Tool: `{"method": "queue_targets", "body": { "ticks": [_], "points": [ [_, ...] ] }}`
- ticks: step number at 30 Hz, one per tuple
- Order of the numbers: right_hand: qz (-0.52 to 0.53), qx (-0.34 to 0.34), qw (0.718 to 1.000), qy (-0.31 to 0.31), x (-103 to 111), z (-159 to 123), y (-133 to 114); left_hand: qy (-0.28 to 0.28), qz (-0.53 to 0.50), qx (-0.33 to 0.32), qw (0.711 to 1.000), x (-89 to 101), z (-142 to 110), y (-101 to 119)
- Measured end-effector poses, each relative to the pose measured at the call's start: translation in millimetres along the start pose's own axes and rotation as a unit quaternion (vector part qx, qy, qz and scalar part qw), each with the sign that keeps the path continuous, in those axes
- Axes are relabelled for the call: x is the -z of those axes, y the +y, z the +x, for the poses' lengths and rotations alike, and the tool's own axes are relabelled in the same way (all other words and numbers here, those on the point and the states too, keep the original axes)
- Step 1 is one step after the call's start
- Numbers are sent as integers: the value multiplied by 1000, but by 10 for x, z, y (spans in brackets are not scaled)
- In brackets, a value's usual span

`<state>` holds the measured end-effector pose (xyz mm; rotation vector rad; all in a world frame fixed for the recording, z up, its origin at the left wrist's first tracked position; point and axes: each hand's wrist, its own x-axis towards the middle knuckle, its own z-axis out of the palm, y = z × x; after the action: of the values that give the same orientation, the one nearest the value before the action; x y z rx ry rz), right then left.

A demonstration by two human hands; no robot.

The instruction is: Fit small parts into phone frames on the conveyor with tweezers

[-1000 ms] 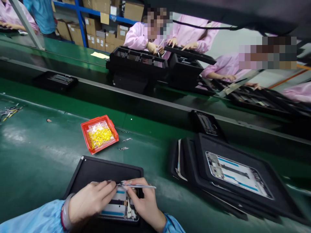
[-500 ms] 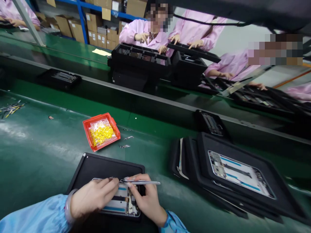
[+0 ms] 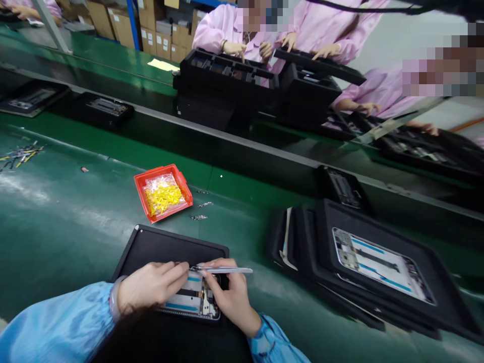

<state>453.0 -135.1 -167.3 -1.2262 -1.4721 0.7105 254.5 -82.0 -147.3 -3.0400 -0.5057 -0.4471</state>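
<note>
An opened phone frame (image 3: pixel 185 301), white inside with blue strips and a bared circuit board, lies in a black tray (image 3: pixel 177 244) in front of me. My left hand (image 3: pixel 157 287) rests over its left part, fingers pressed together and fingertips at the far edge; whatever they pinch is hidden. My right hand (image 3: pixel 230 292) grips metal tweezers (image 3: pixel 230 270) between thumb and fingers. The tweezers' tip meets the phone's far edge, close beside my left fingertips.
A red bin (image 3: pixel 185 201) with yellow pieces sits beyond the tray. Small dark strips (image 3: pixel 198 217) lie beside it. Stacked black trays (image 3: pixel 378 227), a phone frame on top, stand at right. More trays (image 3: pixel 108 108) lie on the conveyor. Co-workers in pink handle black boxes (image 3: pixel 227 75) across it.
My view has tilted slightly, so most things sit higher and further right. Another tray has come into view at far left. Both my hands keep their hold at the phone's edge.
</note>
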Motion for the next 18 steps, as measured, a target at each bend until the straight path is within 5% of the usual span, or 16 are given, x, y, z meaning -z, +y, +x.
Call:
{"method": "queue_targets", "body": {
  "ticks": [8, 18],
  "points": [
    [-10, 31, 999, -39, -23, 34, -19, -5, -16, 22, 1000, -40, -11, -3],
    [-21, 54, 998, -15, -46, 15, 18, -4, -4, 28, 1000, -12, 5, 8]
  ]
}}
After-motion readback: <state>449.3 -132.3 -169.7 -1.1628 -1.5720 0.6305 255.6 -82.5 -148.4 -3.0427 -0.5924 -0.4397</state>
